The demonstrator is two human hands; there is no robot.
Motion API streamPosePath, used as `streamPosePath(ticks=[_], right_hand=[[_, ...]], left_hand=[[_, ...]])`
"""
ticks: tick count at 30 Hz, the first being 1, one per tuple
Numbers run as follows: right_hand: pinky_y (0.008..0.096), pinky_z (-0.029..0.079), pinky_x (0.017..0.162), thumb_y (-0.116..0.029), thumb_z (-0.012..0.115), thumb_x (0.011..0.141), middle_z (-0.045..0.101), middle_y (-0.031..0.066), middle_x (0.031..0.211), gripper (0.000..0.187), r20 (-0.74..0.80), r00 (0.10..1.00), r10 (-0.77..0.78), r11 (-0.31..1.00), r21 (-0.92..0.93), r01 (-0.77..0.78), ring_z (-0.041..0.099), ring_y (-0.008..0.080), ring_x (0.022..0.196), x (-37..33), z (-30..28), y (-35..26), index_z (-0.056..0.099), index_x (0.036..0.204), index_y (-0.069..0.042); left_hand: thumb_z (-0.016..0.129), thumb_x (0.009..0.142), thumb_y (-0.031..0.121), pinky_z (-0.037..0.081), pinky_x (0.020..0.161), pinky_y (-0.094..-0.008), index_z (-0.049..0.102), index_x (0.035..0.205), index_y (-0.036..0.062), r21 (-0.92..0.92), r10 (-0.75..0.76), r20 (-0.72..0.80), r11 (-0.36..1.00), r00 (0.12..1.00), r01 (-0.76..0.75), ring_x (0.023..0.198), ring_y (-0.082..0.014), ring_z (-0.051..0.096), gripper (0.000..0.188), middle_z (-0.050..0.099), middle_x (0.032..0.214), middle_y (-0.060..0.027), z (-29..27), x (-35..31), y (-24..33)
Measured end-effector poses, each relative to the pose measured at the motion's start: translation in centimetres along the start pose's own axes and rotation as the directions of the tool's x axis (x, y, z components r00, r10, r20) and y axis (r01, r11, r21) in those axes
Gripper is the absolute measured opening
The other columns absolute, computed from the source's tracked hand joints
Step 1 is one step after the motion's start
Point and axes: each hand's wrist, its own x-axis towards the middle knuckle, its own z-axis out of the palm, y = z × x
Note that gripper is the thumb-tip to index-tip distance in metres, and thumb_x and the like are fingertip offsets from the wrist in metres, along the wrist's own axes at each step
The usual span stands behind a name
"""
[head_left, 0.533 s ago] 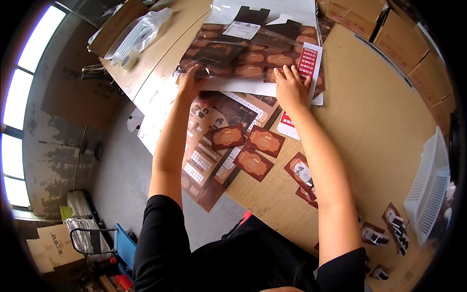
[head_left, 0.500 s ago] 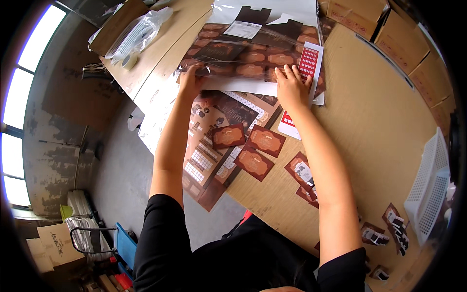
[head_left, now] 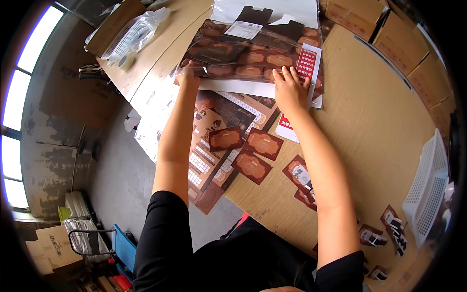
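A clear plastic bag (head_left: 253, 72) with brown printed card sheets inside lies across the table in front of me. At its near left corner, my left hand (head_left: 188, 74) is closed on the bag's edge, its fingertips mostly hidden. My right hand (head_left: 290, 91) lies with fingers stretched out on the near right part of the bag, beside a red-and-white label strip (head_left: 307, 62). Dark folded card pieces (head_left: 253, 22) and a white label (head_left: 244, 29) show on top of the bag's contents. Under the near side lies a large brown printed sheet (head_left: 206, 160).
Loose brown cards (head_left: 251, 166) lie nearer me, more beside my right forearm (head_left: 326, 170). A white perforated basket (head_left: 427, 187) stands at the right edge. Cardboard boxes (head_left: 399, 46) line the far right. A tape roll (head_left: 126, 62) sits far left; a blue trolley (head_left: 124, 248) is on the floor.
My left hand has shifted slightly left and down along the bag's corner, and its thumb no longer stands out. The right hand stays nearly in place; the whole view has moved a little.
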Motion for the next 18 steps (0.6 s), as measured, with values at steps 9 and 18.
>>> streamPosePath(ticks=[9, 18], right_hand=[[0.0585, 0.019, 0.098, -0.019, 0.042, 0.086, 0.048, 0.0095, 0.123, 0.033, -0.082, 0.997, -0.006, 1.000, -0.023, 0.004, 0.037, 0.0255, 0.122, -0.2, 0.0, 0.4, 0.052, 0.117, -0.012], [0.0504, 0.028, 0.094, -0.019, 0.050, 0.080, 0.056, 0.0056, 0.112, 0.028, -0.353, 0.935, -0.028, 0.998, -0.064, 0.006, 0.047, 0.0238, 0.110, 0.0, -0.3, -2.6, 0.059, 0.104, -0.010]], left_hand=[[0.046, 0.084, 0.007, 0.048, 0.069, -0.0401, 0.055, 0.096, 0.0001, 0.090, -0.252, 0.368, 0.968, 0.895, 0.236, 0.071, -0.0242, 0.055, 0.016, 0.056, 0.082, -0.0135, -1.5, 1.0, 0.7], [0.039, 0.087, 0.005, 0.051, 0.071, -0.0350, 0.051, 0.098, 0.0016, -0.403, -0.173, 0.374, 0.854, 0.911, 0.328, 0.072, -0.0220, 0.058, 0.017, 0.057, 0.085, -0.0122, -11.3, 4.2, 2.7]])
